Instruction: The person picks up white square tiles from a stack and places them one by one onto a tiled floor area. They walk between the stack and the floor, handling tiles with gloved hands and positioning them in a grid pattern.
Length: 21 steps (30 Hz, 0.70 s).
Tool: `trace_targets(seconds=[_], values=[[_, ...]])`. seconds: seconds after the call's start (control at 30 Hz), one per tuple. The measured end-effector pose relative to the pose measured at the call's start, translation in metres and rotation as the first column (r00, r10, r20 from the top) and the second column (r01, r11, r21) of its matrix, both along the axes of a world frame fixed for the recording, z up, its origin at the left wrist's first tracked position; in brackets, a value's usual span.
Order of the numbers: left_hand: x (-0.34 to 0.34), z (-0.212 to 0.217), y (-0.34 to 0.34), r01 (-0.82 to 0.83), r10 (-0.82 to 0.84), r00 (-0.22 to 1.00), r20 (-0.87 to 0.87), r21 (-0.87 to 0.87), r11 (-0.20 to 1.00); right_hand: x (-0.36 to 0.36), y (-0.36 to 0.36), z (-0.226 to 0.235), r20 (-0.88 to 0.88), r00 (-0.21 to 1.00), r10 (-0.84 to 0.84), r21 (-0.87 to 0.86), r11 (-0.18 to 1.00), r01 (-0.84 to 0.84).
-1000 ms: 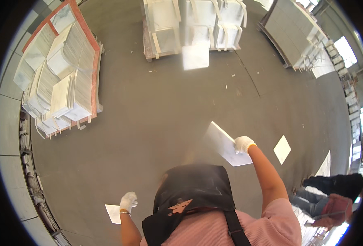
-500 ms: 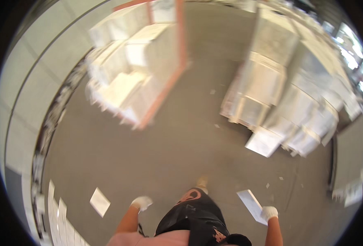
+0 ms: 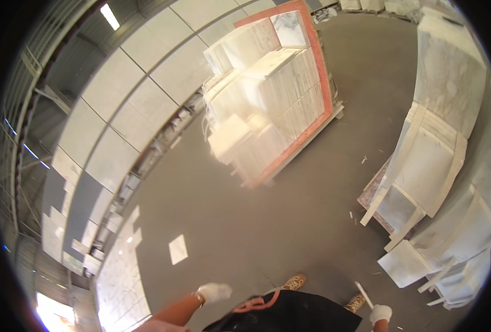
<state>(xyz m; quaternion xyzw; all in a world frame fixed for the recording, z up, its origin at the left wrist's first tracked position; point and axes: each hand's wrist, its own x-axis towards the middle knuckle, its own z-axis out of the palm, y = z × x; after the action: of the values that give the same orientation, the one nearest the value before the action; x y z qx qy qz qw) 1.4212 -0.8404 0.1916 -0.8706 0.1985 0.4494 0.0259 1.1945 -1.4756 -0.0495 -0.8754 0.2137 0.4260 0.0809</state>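
Carrying a thin white tile across a stone yard, seen from above. The right hand (image 3: 380, 314), in a white glove, has its fingers closed around the lower end of the tile (image 3: 364, 295), which shows edge-on as a narrow white strip rising up and to the left from the fist, just beside the person's tan right shoe (image 3: 356, 302). The left hand (image 3: 214, 291), also gloved, holds nothing; its fingers are loosely curled and it swings free on the far side of the black apron (image 3: 289, 314) from the tile. Well ahead of the tile stands an orange-framed pallet of white slabs (image 3: 273, 94); to the tile's right, white slabs lean in racks (image 3: 422, 166); a loose square tile (image 3: 178, 249) lies on the grey floor (image 3: 245, 221) left of it. A one-handed end grip leaves a brittle tile prone to swinging: keeping it upright, close to the body and clear of the leaning slabs would suit, with the free hand available to steady its upper edge.
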Motion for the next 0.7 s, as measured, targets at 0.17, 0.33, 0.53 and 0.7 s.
trace_targets(seconds=[0.17,0.33,0.53,0.7], values=[[-0.133,0.043,0.006,-0.325,0.392,0.907,-0.152,0.336,0.884,0.034,-0.087,-0.09,0.078,0.99,0.117,-0.063,0.992,-0.113],[-0.144,0.087,-0.054,-0.593,0.734,0.674,-0.081,0.534,0.603,0.048,-0.153,-0.155,0.129,0.988,0.083,-0.033,0.996,-0.079],[-0.121,0.057,-0.121,-0.592,0.704,0.709,-0.053,0.497,0.634,0.04,-0.208,-0.219,0.292,0.953,-0.085,-0.087,0.99,0.115],[-0.117,0.045,-0.148,-0.635,0.769,0.631,-0.106,0.499,0.59,0.033,-0.235,-0.238,0.263,0.954,-0.148,-0.09,0.98,0.176]])
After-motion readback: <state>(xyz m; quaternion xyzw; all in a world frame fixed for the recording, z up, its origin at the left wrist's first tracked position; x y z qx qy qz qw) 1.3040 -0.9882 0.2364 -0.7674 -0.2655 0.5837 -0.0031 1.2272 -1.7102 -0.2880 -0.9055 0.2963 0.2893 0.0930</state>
